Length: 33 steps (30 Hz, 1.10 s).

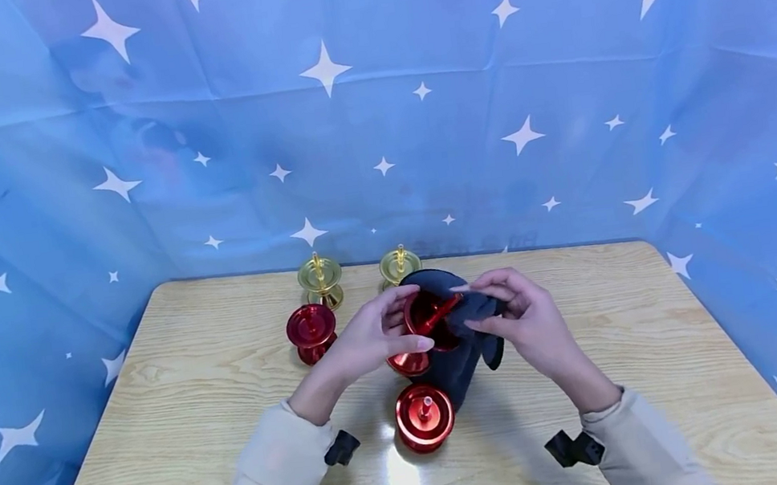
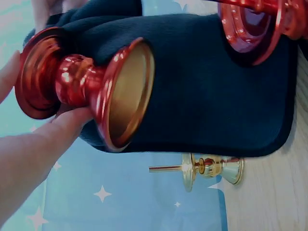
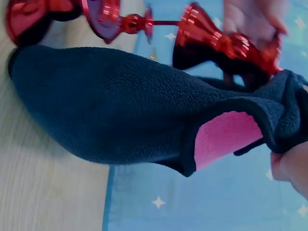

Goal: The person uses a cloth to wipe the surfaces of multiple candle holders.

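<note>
Just above the middle of the table, my left hand point(image 1: 379, 331) holds a red metallic candle holder point(image 2: 79, 79) between thumb and fingers. Its spike tilts up and to the right in the head view, and its hollow base shows in the left wrist view. My right hand point(image 1: 527, 321) pinches the upper part of a dark navy cloth point(image 3: 110, 106) with thumb and fingertips. Hanging down from there, the cloth passes beside the held candle holder. A pink lining point(image 3: 226, 137) shows at its fold in the right wrist view.
Another red candle holder point(image 1: 425, 418) stands nearest me, with one point(image 1: 411, 363) partly hidden behind it and one more point(image 1: 311, 329) on the left. Two gold candle holders point(image 1: 320, 275) point(image 1: 400, 262) stand at the back of the wooden table point(image 1: 626, 343), before a blue star-patterned curtain point(image 1: 436, 156).
</note>
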Tool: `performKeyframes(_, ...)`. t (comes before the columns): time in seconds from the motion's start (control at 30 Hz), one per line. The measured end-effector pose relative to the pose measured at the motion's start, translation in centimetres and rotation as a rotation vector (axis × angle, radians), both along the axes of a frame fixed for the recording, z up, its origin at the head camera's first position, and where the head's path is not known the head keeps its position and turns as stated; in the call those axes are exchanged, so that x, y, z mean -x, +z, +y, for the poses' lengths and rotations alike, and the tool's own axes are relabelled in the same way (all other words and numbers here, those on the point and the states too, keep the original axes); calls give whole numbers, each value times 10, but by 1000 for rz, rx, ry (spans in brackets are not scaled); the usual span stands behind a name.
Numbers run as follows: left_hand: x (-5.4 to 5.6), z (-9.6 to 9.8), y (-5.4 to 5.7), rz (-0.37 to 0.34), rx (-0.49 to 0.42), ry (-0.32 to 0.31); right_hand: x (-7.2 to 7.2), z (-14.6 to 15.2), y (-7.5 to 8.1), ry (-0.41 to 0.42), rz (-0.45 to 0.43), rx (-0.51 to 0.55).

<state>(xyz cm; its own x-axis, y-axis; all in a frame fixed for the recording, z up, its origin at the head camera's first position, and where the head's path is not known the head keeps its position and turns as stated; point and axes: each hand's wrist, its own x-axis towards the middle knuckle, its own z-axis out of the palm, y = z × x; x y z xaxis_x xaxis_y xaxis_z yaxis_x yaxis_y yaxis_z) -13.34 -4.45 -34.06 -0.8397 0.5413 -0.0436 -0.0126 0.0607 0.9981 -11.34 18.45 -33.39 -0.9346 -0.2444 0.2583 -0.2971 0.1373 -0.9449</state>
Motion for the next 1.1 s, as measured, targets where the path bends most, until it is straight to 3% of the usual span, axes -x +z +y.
performKeyframes(0.17,0,2,1,7,11,-11,2,-5,-6,98,67,-94)
performKeyframes(0.57,0,4,-4,96,48,-112,3,-8,-14,238,61,-50)
performKeyframes(0.83,0,5,1,154,167,-110,3,-4,-13,232,60,-34)
performKeyframes(1.1,0,3,2,153,159,-70,2,10,-3,215,73,-5)
